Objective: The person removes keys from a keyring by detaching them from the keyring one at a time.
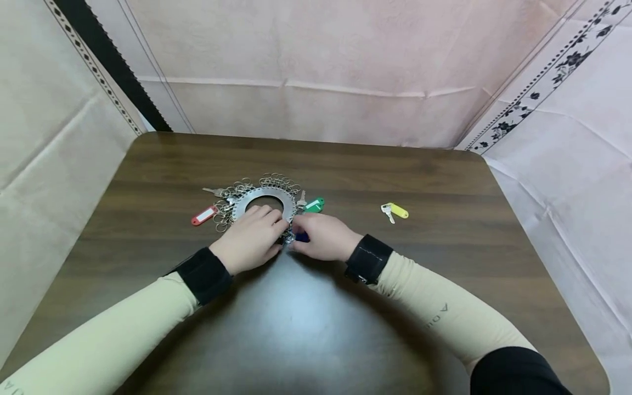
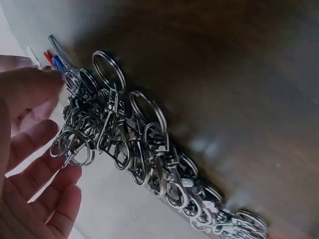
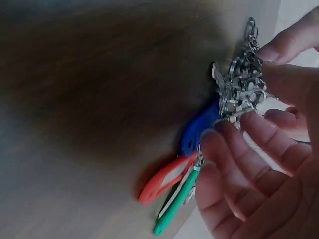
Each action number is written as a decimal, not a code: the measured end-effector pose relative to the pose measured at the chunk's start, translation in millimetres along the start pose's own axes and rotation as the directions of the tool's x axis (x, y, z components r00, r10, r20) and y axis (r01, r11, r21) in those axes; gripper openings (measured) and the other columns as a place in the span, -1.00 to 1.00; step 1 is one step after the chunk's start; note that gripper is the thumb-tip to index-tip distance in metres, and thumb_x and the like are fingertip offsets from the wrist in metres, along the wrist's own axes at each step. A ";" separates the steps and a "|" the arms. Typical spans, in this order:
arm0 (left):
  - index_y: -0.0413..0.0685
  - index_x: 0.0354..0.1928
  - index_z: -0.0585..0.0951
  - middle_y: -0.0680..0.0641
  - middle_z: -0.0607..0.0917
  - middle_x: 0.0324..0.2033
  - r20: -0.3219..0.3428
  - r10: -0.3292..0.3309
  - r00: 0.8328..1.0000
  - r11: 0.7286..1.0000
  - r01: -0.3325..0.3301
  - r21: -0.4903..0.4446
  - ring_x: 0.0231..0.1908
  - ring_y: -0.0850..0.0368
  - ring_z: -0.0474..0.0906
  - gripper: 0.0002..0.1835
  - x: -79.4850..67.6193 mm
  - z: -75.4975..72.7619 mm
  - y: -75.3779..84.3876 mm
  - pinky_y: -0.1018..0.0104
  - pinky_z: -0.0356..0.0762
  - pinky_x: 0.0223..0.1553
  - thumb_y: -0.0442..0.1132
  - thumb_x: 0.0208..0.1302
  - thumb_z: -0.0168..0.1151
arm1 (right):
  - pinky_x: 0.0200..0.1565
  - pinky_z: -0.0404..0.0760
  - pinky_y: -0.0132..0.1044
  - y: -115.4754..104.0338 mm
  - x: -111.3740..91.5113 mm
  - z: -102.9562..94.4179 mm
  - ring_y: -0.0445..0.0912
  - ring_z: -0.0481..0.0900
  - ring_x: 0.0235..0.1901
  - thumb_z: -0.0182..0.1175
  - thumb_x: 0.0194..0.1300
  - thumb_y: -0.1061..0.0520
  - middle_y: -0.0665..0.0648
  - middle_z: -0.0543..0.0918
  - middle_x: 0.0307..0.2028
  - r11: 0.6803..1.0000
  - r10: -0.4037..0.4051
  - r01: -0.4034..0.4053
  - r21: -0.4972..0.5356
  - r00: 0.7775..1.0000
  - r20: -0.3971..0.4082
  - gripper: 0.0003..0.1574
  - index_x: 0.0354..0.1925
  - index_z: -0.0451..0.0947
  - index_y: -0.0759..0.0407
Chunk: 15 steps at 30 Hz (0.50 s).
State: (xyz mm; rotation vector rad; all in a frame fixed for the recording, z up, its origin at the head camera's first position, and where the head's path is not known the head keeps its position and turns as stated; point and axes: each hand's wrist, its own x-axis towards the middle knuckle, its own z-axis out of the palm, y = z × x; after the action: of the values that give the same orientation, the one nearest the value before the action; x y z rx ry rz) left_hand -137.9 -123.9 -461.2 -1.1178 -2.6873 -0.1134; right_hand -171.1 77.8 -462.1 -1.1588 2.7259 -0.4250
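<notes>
One silver metal ring point(image 1: 264, 191) lies just ahead of your left hand point(image 1: 253, 235), which grips it.
Your right hand point(image 1: 326, 236), nearer the blue plastic tag point(image 3: 202, 127), pinches metal clasps point(image 3: 240, 89) at its near side.

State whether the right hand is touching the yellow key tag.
Apart: the head view shows bare tabletop between the right hand and the yellow key tag.

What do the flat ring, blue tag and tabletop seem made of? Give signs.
Flat ring: probably metal, satin, judging by its silvery grey; plastic possible. Blue tag: likely smooth plastic, from its solid, even colour. Tabletop: wood or wood-look laminate, semi-gloss; brown grain, pale glare.
</notes>
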 end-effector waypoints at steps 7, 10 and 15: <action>-0.16 -0.21 0.63 -0.11 0.60 -0.30 0.031 -0.018 0.999 1.000 0.018 -0.004 -0.21 -0.06 0.40 -0.69 0.8 -5.2 1.2 0.02 0.44 -0.06 -0.12 0.06 0.38 | -0.44 0.53 -0.23 -4.2 9.0 0.6 -0.18 0.45 -0.44 0.31 0.10 -0.19 0.01 0.61 -0.36 0.990 0.118 -0.119 -0.074 0.993 -0.010 -0.62 -0.31 0.57 0.07; -0.16 -0.24 0.63 -0.11 0.61 -0.32 0.039 -0.043 0.998 0.999 0.043 -0.009 -0.22 -0.05 0.42 -0.71 -2.6 -6.4 1.6 0.03 0.45 -0.08 -0.13 0.06 0.38 | -0.39 0.55 -0.23 -4.3 10.2 4.0 -0.19 0.47 -0.44 0.30 0.13 -0.13 0.00 0.62 -0.37 0.988 0.133 -0.132 -0.076 0.991 0.005 -0.68 -0.32 0.58 0.08; -0.15 -0.27 0.64 -0.10 0.61 -0.33 0.039 -0.066 0.997 0.998 0.067 -0.006 -0.24 -0.04 0.43 -0.75 -8.3 -7.0 2.6 0.04 0.46 -0.11 -0.15 0.07 0.37 | -0.43 0.49 -0.29 -2.8 9.3 9.6 -0.19 0.46 -0.53 0.26 0.16 -0.01 -0.02 0.60 -0.49 0.990 0.136 -0.135 -0.027 0.990 0.041 -0.80 -0.35 0.56 0.09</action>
State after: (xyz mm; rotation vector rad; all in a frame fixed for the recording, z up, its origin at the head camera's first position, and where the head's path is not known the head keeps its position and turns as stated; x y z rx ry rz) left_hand -129.2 -128.9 -456.4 -1.0433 -2.7616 -0.1141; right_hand -173.3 67.4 -470.6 -0.9684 2.7583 -0.3467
